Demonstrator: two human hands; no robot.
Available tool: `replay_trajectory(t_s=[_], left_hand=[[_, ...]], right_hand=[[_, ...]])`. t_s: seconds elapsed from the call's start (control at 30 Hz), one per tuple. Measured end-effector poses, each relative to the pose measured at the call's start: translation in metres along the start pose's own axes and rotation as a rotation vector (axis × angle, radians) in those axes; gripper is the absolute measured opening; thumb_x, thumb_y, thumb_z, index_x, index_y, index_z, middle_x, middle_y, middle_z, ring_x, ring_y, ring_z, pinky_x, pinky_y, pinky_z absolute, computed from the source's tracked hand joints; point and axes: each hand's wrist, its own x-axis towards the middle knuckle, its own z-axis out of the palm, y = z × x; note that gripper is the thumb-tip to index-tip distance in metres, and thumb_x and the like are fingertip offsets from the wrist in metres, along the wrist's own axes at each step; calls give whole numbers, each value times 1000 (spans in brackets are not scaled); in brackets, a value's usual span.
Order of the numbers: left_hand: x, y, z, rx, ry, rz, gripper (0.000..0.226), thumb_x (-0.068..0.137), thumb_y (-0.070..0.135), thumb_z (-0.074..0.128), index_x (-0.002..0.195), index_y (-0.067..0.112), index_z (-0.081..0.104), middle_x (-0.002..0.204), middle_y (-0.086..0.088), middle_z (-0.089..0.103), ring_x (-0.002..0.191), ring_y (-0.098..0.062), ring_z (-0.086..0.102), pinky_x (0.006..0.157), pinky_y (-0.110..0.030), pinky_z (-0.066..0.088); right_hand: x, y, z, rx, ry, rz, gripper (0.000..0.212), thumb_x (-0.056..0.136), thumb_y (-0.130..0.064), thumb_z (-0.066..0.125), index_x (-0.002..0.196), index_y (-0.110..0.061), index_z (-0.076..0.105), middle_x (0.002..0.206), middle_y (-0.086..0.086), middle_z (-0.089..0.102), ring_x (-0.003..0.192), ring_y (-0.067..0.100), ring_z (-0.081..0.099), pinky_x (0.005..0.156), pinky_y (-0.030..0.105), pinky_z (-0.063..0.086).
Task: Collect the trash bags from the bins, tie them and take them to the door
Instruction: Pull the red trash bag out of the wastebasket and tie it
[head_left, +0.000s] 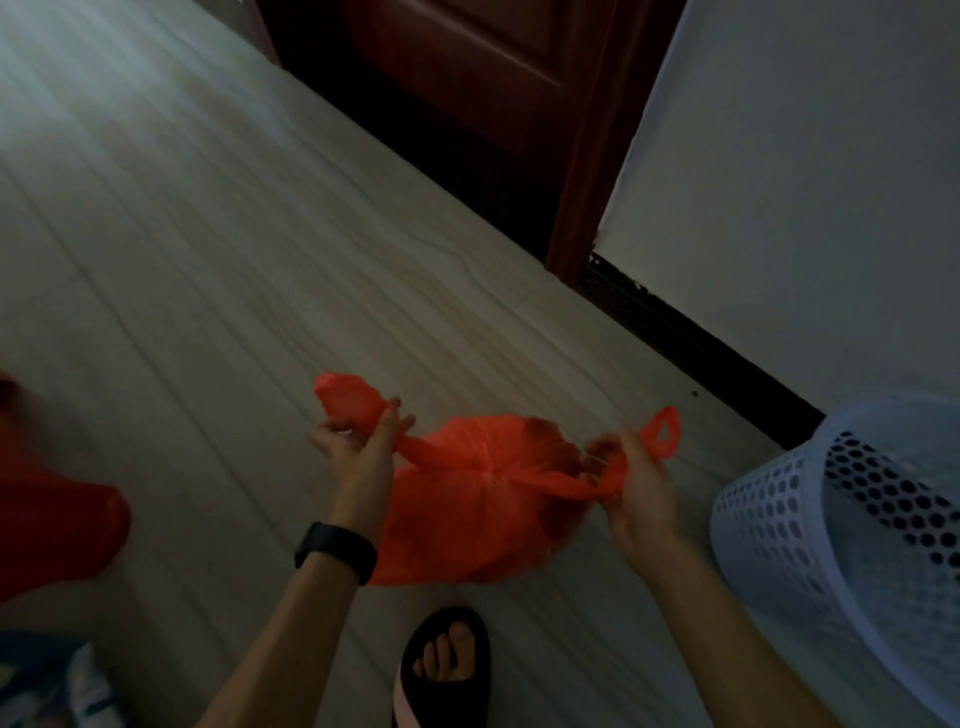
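**Orange bag stretched between two hands**

Though searched for brands, labels or lettering, yields none legible in dim light; thin orange plastic trash bag (467, 514) hanging above pale streaked tile floor (208, 260), gathered at its centre; left hand (358, 447), black band (335, 552) at wrist, clamped on one bag handle, loose end bunched above fingers; right hand (636, 488) clamped on opposite handle, loop poking past knuckles; bag body slung between both grips, slightly below; white perforated plastic bin (831, 519) just right; dark red wooden door (467, 78) beyond; black slipper (444, 670) underneath.
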Motion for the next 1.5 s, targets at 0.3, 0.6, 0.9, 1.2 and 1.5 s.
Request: replay_trajectory(t_s=[0.3, 0.6, 0.9, 1.2, 1.5], left_hand=[[-33, -39, -4, 405, -28, -128, 90, 72, 86, 50, 121, 10, 58, 121, -6, 64, 116, -24, 59, 96, -40, 46], [-25, -50, 8, 1113, -207, 423, 73, 95, 59, 11, 128, 13, 56, 140, -12, 52, 137, -33, 37, 114, -47, 27], [-33, -41, 29, 769, -273, 569, 36, 100, 43, 31, 82, 17, 49, 80, 2, 57, 78, -23, 53, 72, -40, 42], [-9, -48, 24, 1222, -577, 994, 15, 90, 28, 40, 102, 20, 45, 84, -9, 55, 68, -32, 59, 54, -39, 49], [-20, -46, 33, 1136, -477, 1029, 26, 90, 44, 54, 100, 25, 69, 97, 4, 66, 90, -20, 60, 79, -36, 46]], right_hand=[[-32, 36, -21, -93, -5, -100, 66, 63, -67, 71, 112, -24, 64, 118, -4, 64, 103, 6, 60, 95, 27, 46], [-39, 70, -5, -1258, -123, -693, 77, 100, -58, 12, 151, -5, 35, 159, 17, 32, 147, 35, 25, 121, 48, 18], [-29, 44, 32, -794, -135, -546, 33, 93, -41, 63, 69, -18, 66, 66, -9, 67, 61, 2, 58, 67, 30, 48], [-24, 28, 33, -781, -540, -117, 24, 86, -29, 55, 96, -16, 72, 104, -9, 72, 101, 5, 61, 88, 21, 40], [-3, 38, 39, -287, -271, 184, 55, 73, -67, 70, 93, -17, 76, 87, 1, 78, 76, 12, 74, 75, 30, 60]])
